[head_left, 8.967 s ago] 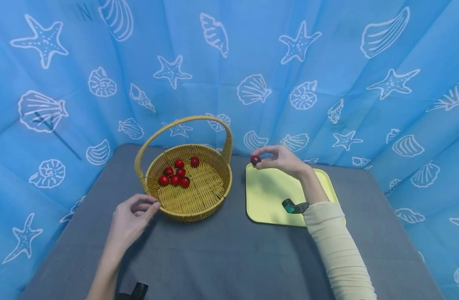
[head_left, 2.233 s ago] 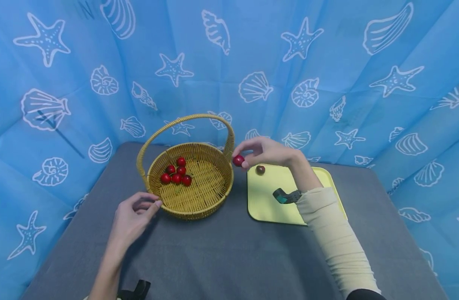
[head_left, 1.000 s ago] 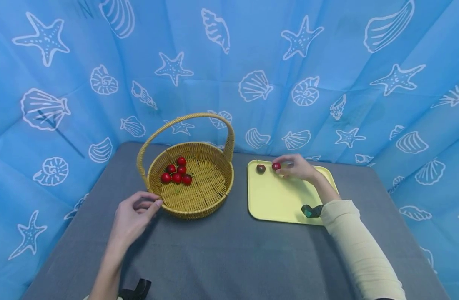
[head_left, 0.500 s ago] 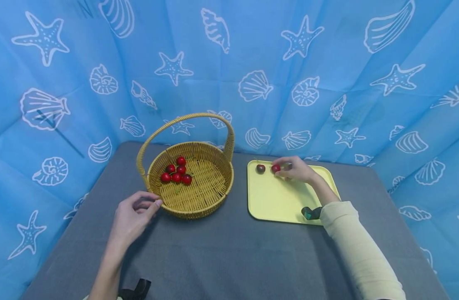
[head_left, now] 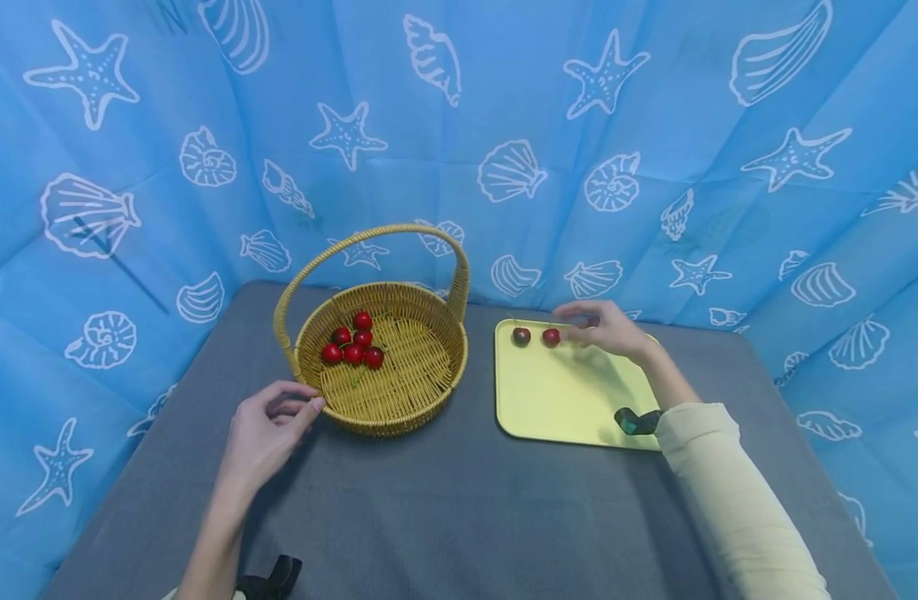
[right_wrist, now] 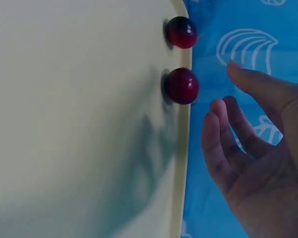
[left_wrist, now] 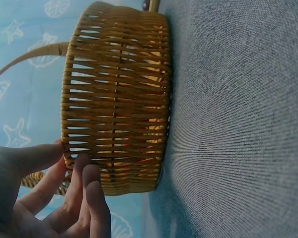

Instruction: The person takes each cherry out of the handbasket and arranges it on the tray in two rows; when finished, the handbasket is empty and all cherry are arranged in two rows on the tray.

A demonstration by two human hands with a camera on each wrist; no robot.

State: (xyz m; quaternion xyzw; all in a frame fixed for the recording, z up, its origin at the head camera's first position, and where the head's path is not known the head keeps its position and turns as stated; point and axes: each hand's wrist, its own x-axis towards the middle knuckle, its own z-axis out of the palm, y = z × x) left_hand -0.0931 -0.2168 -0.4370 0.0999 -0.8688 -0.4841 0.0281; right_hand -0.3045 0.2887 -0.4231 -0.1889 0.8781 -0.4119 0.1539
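Note:
The round wicker basket point(head_left: 387, 421) with a tall arched handle stands left of centre, several red cherries point(head_left: 353, 354) grouped in its left half. My left hand point(head_left: 263, 437) pinches the basket's near-left rim; in the left wrist view the thumb is at the rim and the fingers lie against the woven wall. On the yellow tray point(head_left: 564, 400), a dark cherry point(head_left: 521, 336) and a redder cherry point(head_left: 551, 337) sit side by side near the far edge. My right hand point(head_left: 609, 329) hovers just right of the redder cherry, its fingers parted and holding nothing in the right wrist view.
A grey cloth point(head_left: 443, 517) covers the table under the basket and tray. A blue curtain point(head_left: 443, 125) printed with white shells and starfish hangs close behind them. The basket handle point(head_left: 376, 233) arches above the basket's back.
My right hand has carried cherries from the basket to the tray, set the redder one beside the dark one, let go and drawn back rightward. The left hand keeps its place on the rim.

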